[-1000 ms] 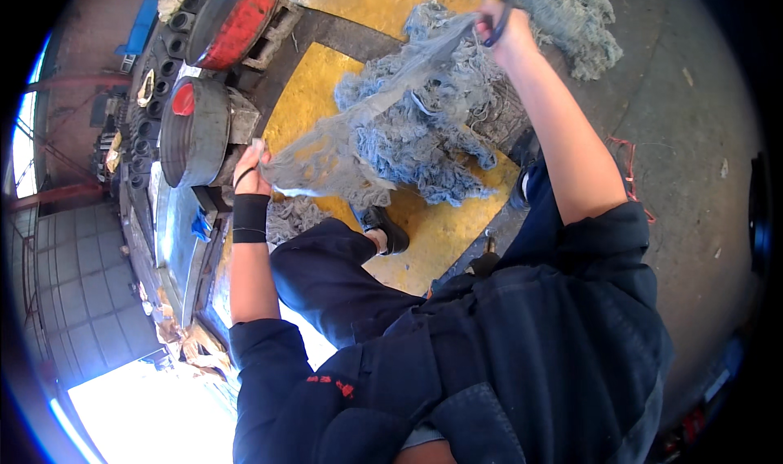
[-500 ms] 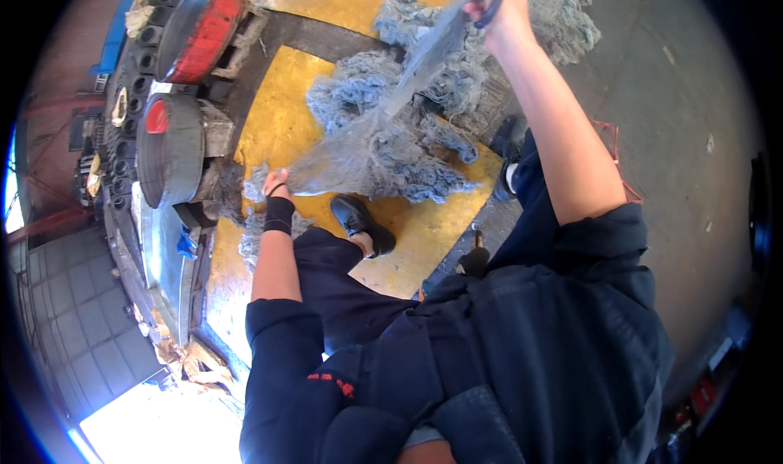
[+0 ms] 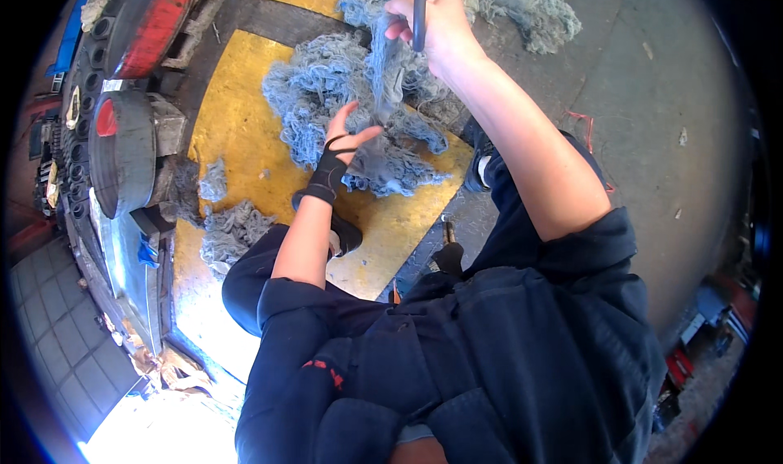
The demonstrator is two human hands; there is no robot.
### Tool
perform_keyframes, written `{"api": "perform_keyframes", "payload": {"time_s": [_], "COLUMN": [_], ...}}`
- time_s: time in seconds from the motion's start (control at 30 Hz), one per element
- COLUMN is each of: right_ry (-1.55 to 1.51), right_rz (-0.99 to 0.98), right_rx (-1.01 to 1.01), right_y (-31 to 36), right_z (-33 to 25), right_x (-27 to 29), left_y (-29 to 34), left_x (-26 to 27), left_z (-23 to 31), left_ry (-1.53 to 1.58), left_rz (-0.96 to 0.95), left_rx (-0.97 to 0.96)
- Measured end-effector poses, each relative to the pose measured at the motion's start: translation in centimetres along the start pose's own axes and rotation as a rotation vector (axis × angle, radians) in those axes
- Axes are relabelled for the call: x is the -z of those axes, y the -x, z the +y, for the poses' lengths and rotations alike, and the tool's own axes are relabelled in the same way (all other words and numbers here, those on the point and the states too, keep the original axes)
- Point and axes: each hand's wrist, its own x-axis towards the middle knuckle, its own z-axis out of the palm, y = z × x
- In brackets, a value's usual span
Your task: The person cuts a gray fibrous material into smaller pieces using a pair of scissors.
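While right arm reaches, left fingers splay

Dressed in a dark navy work jacket, with wide collar flaps and visible seam lines. Marked on the left side of the chest with a small red marking. Showing at the neck a little grey cloth under the jacket. Having both the left sleeve and the right sleeve rolled up in broad folds, near to the elbows. Wearing around the left wrist a wide black band, and over the left hand a thinner black strap. Also dressed in dark trousers, dark shoes and a whitish sock.
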Motion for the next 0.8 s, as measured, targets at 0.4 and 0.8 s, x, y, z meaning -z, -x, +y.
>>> {"api": "perform_keyframes", "payload": {"time_s": [0.4,0.8], "right_ry": [-0.114,0.974], "right_rz": [0.164,-0.064], "right_rx": [-0.046,-0.149], "right_y": [-3.5,-0.5], "right_z": [0.7,1.7], "right_x": [1.2,2.0], "left_y": [2.4,5.7], "left_x": [-0.2,9.2], "left_z": [3.3,8.1], "left_ry": [0.381,0.529], "left_rz": [-0.365,-0.216], "left_rx": [0.241,0.541]}}
